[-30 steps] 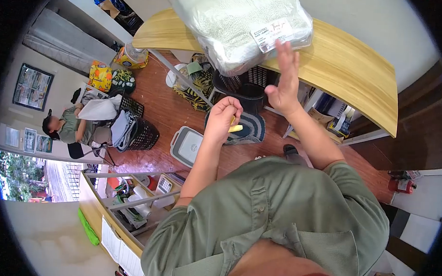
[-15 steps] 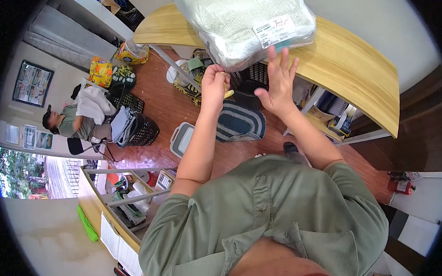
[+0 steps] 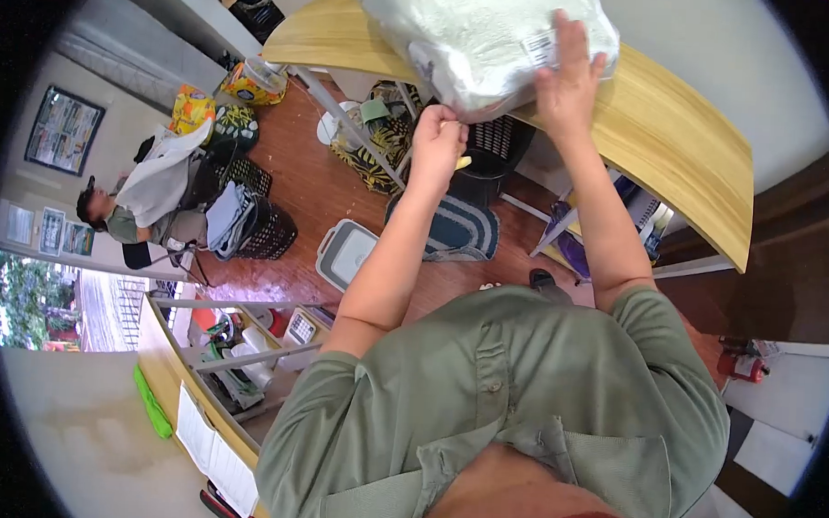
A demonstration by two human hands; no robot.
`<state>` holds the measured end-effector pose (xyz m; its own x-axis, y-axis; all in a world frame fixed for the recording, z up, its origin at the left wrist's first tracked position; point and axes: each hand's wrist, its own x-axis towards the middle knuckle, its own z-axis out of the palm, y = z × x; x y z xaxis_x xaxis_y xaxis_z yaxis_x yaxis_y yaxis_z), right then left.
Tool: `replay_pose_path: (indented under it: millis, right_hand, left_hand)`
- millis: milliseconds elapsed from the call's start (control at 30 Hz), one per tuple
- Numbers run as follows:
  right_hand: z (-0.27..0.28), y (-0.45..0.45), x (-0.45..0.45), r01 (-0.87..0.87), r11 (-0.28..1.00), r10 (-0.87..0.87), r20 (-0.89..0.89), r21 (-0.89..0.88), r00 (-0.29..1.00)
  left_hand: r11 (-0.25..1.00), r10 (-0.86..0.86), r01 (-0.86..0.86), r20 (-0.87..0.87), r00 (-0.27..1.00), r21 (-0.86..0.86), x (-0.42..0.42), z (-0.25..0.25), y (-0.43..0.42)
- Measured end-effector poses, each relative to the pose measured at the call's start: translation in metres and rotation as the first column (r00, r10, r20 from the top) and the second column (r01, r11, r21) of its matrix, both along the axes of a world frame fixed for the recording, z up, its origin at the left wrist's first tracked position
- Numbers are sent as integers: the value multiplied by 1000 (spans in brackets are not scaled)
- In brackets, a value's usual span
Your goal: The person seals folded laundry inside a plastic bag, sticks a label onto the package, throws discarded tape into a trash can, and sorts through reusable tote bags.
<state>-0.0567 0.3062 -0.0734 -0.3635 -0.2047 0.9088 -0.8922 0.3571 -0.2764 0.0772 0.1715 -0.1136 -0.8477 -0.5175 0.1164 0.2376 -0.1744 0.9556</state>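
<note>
A large bundle of whitish cloth wrapped in clear plastic (image 3: 481, 51) lies on the curved wooden table, with a white label on its side. My right hand (image 3: 571, 86) rests against the bundle near that label, its fingers stretched out and spread. At the bundle's lower left edge, my left hand (image 3: 438, 146) is closed. A small yellow object (image 3: 463, 162) sticks out of that fist; its kind is too small to make out. Whether the left fingers also pinch the plastic is hidden.
The wooden table (image 3: 702, 141) curves around ahead of me. Below it stand a black basket (image 3: 481, 175) and an oval striped mat (image 3: 466, 229). A grey basin (image 3: 346, 257) sits on the floor. To the left, a seated person (image 3: 124, 217) handles white cloth beside laundry baskets.
My right hand has moved up and right onto the bundle's side. My left hand has shifted slightly right, still closed. The seated person has raised the white cloth.
</note>
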Motion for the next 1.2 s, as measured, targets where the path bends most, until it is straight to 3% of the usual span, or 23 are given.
replay_pose_path:
  millis: [133, 200, 233, 267, 300, 333, 367, 433, 533, 600, 633, 667, 700, 733, 800, 867, 900, 933, 1000, 1067, 1100, 1133, 1200]
  right_hand:
    - [-1, -12, 21, -105, 990, 100, -48, -93, 994]
    - [-14, -14, 41, -147, 989, 147, -34, -10, 989]
    - [-17, -10, 54, -262, 965, 262, 11, 0, 965]
    - [-21, -11, 73, -441, 883, 460, 114, -159, 880]
    - [-25, -9, 80, -480, 861, 489, 19, -167, 872]
    - [-25, -2, 96, -396, 913, 401, 50, -98, 915]
    - [-33, -2, 106, -475, 870, 489, 112, -129, 865]
    - [-56, -4, 122, -566, 802, 596, 306, -190, 742]
    - [-81, -14, 150, -579, 782, 556, 678, -232, 480]
    - [-92, -36, 165, -758, 651, 555, 711, -49, 431]
    - [-92, -48, 174, -839, 541, 572, 706, 58, 418]
    - [-90, -61, 185, -895, 416, 589, 701, 162, 401]
    - [-90, -75, 194, -940, 317, 605, 738, 122, 300]
    - [-97, -88, 193, -946, 304, 610, 739, 114, 285]
    - [-108, -116, 195, -949, 243, 704, 638, 199, 314]
    - [-109, -136, 190, -963, 224, 732, 627, 148, 267]
    - [-110, -147, 185, -962, 228, 723, 637, 148, 269]
    - [-111, -158, 181, -960, 236, 713, 645, 148, 275]
    - [-113, -178, 171, -932, 321, 674, 652, 166, 348]
    - [-113, -194, 159, -816, 479, 664, 475, 322, 577]
    - [-113, -204, 153, -813, 488, 666, 468, 317, 581]
    - [-112, -214, 146, -743, 563, 598, 441, 362, 669]
    - [-108, -238, 132, -576, 684, 444, 370, 448, 816]
  left_hand:
    - [996, -12, 8, -35, 999, -94, -17, -15, 6]
    - [994, -22, 19, -31, 999, -107, -15, -20, 1]
    - [997, -31, 30, -17, 999, -70, -6, -15, 1]
    - [998, -60, 59, -32, 998, -29, 1, -21, -2]
    - [991, -105, 103, 14, 994, 87, 13, -30, -7]
    - [968, -164, 152, 45, 985, 199, 24, -39, -12]
    - [940, -207, 183, 55, 977, 288, 40, -55, -21]
    - [859, -213, 144, 88, 973, 492, 73, -92, -40]
    - [544, -34, -90, 129, 991, 834, 116, -130, -68]
    - [277, 71, -149, 135, 988, 949, 134, -149, -84]
    - [186, 32, -27, 21, 999, 982, 141, -172, -95]
    - [182, 49, -39, 31, 998, 983, 144, -161, -93]
    - [241, 105, -225, 205, 973, 944, 145, -138, -84]
    - [289, 169, -403, 368, 914, 868, 144, -125, -81]
    - [225, 229, -370, 320, 919, 901, 150, -134, -90]
    - [204, 185, -77, 38, 982, 976, 161, -144, -102]
    - [205, 191, -67, 27, 981, 976, 162, -147, -109]
    - [207, 192, -71, 30, 981, 976, 158, -151, -113]
    - [255, 323, -349, 261, 910, 902, 135, -126, -109]
    - [335, 321, -353, 246, 914, 874, 113, -105, -113]
    - [324, 313, -256, 152, 938, 911, 101, -113, -123]
    - [335, 276, -157, 62, 959, 929, 90, -121, -134]
    - [361, 219, -177, 102, 970, 916, 66, -120, -162]
